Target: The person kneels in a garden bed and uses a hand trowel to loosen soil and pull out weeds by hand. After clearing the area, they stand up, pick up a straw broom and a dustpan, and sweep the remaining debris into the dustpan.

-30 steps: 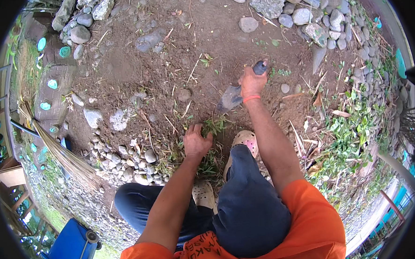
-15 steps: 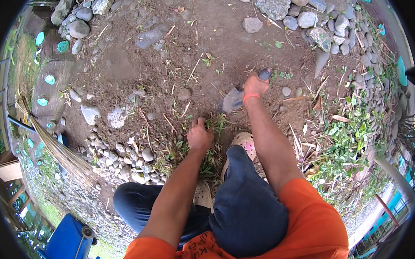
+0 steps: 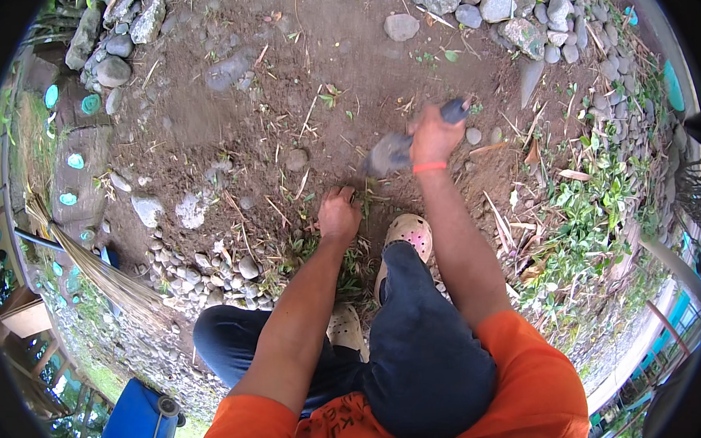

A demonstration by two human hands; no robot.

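Observation:
My right hand (image 3: 435,139) is wrapped round the dark handle of a garden trowel (image 3: 388,155). Its grey blade points left and down toward the soil, smeared by motion; whether it touches the ground I cannot tell. Just left of the blade, my left hand (image 3: 339,214) is low over the dirt with its fingers curled in. A small dark bit shows at its fingertips, too small to name. Tufts of grass and weeds (image 3: 357,262) grow below that hand, beside my light clog with pink spots (image 3: 409,236).
Rounded stones (image 3: 211,274) are heaped left of my feet. Larger rocks (image 3: 498,7) line the far right, and leafy green plants (image 3: 576,215) spread at right. A stick broom (image 3: 98,252) leans at left, with a blue wheeled bin (image 3: 132,429) behind it.
The trowel and my right hand have risen slightly, and the handle has swung up and right. My left hand has shifted a little upward, its fingers more curled. The view has tilted slightly.

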